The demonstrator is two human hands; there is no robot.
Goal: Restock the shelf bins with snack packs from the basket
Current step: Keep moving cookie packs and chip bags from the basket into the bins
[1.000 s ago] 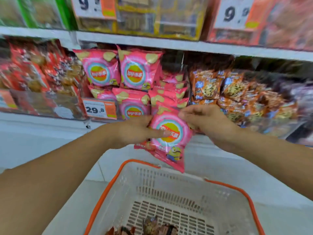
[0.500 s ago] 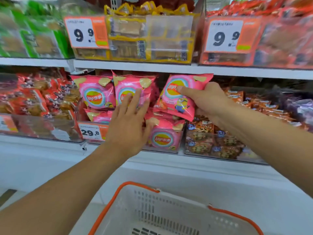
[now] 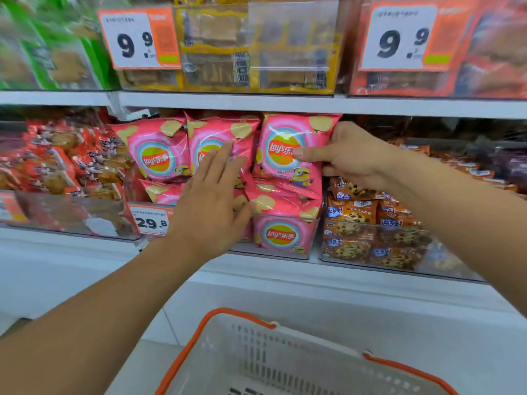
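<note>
A pink Lay's chip pack point(image 3: 285, 151) stands upright on top of the pile in the clear shelf bin point(image 3: 285, 252). My right hand point(image 3: 349, 156) grips its right edge, thumb across the front. Two more pink packs point(image 3: 158, 152) stand upright to its left. My left hand point(image 3: 212, 201) lies flat with straight fingers against the middle pack and the packs below it. The white basket point(image 3: 285, 357) with orange handles sits low in front of me; its contents are out of view.
Red snack packs point(image 3: 57, 166) fill the bin on the left, orange cookie packs point(image 3: 370, 223) the bin on the right. The upper shelf point(image 3: 285, 104) carries yellow, green and red boxes behind price tags. A 29.8 tag point(image 3: 149, 220) hangs on the chip bin.
My right hand carried the pink pack up from over the basket into the bin and turned it upright. My left hand let go of it and moved onto the shelved packs.
</note>
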